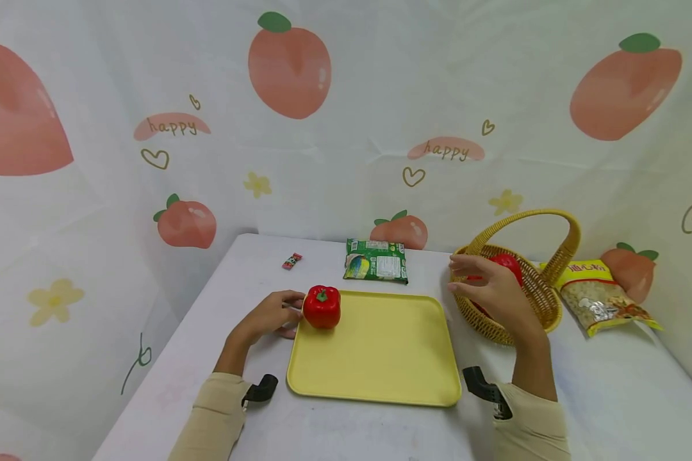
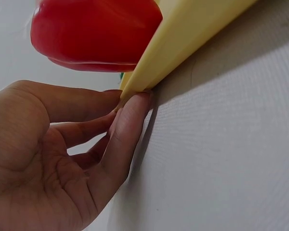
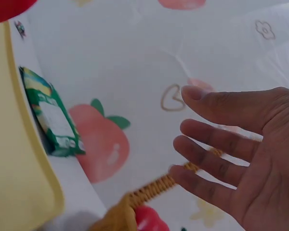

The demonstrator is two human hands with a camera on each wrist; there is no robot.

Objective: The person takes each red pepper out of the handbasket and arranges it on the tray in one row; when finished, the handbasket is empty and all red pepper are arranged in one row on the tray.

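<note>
A red bell pepper (image 1: 321, 308) with a green stem sits in the upper left corner of a yellow tray (image 1: 386, 352). My left hand (image 1: 268, 315) is at the tray's left edge beside the pepper. In the left wrist view its thumb and fingers pinch the tray's rim (image 2: 166, 45), just below the pepper (image 2: 94, 33). My right hand (image 1: 496, 291) is raised over the left side of a wicker basket (image 1: 544, 301), fingers extended and nothing in them. Inside the basket is another red, glossy thing (image 1: 508, 264), partly hidden behind that hand.
Behind the tray lies a green packet (image 1: 376, 261), and a small red-and-green wrapped piece (image 1: 292, 261) lies farther left. A yellow-topped clear bag (image 1: 600, 294) leans right of the basket. The basket's tall handle (image 1: 569, 246) arches up. A fruit-print cloth (image 1: 334, 147) hangs behind the table.
</note>
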